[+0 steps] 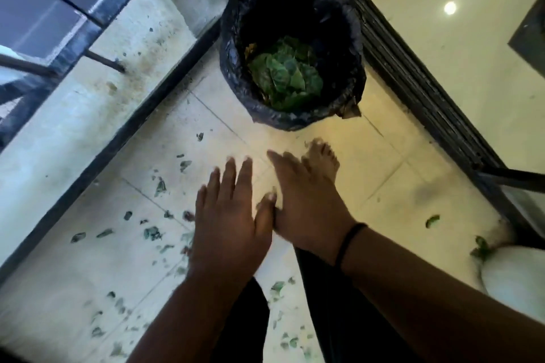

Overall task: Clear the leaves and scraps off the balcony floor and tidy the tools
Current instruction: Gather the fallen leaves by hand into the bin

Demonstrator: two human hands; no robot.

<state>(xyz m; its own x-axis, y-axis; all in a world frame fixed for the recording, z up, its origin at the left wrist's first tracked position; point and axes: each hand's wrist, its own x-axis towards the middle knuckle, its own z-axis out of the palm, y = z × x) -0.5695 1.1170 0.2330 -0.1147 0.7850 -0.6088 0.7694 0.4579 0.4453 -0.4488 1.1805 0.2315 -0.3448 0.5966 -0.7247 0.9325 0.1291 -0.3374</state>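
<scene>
A bin lined with a black bag [236,47] stands on the balcony floor by the wall, with a heap of green leaves [287,76] inside. My left hand [230,215] and my right hand [306,206] hover side by side above the floor, just short of the bin, fingers straight and blurred by motion, holding nothing. Their inner edges touch. Several small green leaf scraps [153,233] lie scattered over the pale tiles to the left and below my hands. A black band circles my right wrist.
My bare foot [323,156] stands just beyond my right hand. A dark sliding-door track [413,91] runs along the right. A low stained ledge [88,103] with railing borders the left. A white rounded pot [513,271] with a sprig and one leaf [432,219] are at right.
</scene>
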